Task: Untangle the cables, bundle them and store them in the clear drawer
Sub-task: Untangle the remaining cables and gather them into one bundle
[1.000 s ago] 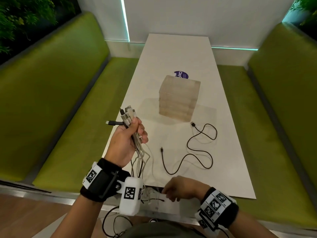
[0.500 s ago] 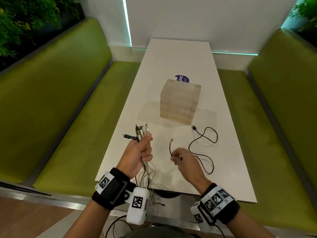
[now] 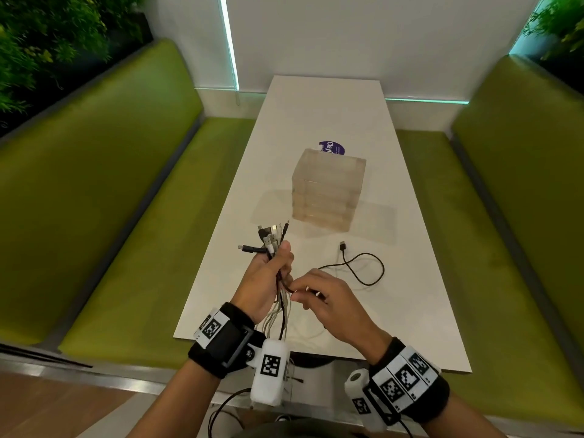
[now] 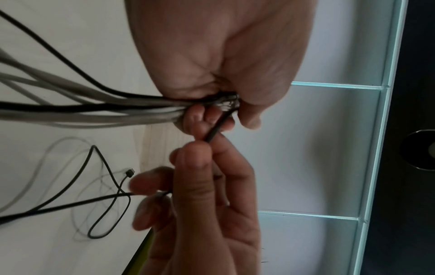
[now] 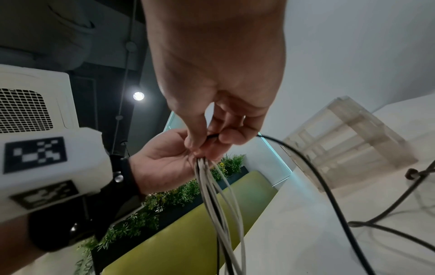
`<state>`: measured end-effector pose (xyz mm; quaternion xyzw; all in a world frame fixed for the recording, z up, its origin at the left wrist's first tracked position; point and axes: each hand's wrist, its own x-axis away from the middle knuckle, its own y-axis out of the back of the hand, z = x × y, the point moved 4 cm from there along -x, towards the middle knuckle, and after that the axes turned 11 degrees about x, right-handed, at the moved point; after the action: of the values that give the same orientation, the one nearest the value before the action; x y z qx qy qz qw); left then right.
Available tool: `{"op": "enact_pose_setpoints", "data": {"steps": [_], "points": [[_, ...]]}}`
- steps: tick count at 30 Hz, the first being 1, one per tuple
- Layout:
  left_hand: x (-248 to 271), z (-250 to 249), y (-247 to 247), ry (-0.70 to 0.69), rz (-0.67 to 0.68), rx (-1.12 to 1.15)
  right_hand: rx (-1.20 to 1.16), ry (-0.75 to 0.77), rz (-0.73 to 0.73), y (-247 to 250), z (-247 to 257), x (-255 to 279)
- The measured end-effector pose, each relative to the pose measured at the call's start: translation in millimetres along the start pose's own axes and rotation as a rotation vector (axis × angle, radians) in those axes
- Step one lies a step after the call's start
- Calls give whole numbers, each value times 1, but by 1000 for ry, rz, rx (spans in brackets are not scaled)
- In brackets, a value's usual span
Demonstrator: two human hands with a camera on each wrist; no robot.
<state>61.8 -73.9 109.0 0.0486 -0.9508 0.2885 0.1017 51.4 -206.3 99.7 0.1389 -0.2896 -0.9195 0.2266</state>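
Observation:
My left hand (image 3: 268, 276) grips a bundle of white and black cables (image 3: 272, 240) over the table's near left part; the plugs stick up above the fist and the cords (image 4: 70, 108) hang below. My right hand (image 3: 319, 295) pinches a black cable (image 3: 363, 270) right beside the left fist, thumb and forefinger on it (image 5: 213, 136). The remainder of that black cable loops on the table to the right, its plug (image 3: 343, 246) lying free. The clear drawer unit (image 3: 328, 191) stands closed mid-table, beyond both hands.
The white table (image 3: 410, 311) is narrow, with green benches (image 3: 126, 216) on both sides. A purple sticker (image 3: 331, 147) lies behind the drawer unit. Plants (image 3: 47, 42) fill the far corners. Thin wires hang below the table's near edge.
The right hand has carried the black cable's end left to the left fist. The cable's loop on the table has been pulled closer. The left hand kept its bundle, lowering slightly.

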Motion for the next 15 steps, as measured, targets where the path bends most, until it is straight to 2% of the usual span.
{"op": "enact_pose_setpoints", "data": {"steps": [5,7,10,12,15], "points": [[-4,-11,10,-59,-67,202,59,-149,348,-5,-16,2],[-8,-26,23,-87,-116,290,97,-212,411,6,-37,4],[-14,-44,46,-141,-164,339,87,-282,331,32,-65,4],[-15,-43,50,-133,-153,274,8,-287,188,45,-66,0],[-10,-21,29,-44,-61,74,-200,-275,-54,55,-42,-11]]}}
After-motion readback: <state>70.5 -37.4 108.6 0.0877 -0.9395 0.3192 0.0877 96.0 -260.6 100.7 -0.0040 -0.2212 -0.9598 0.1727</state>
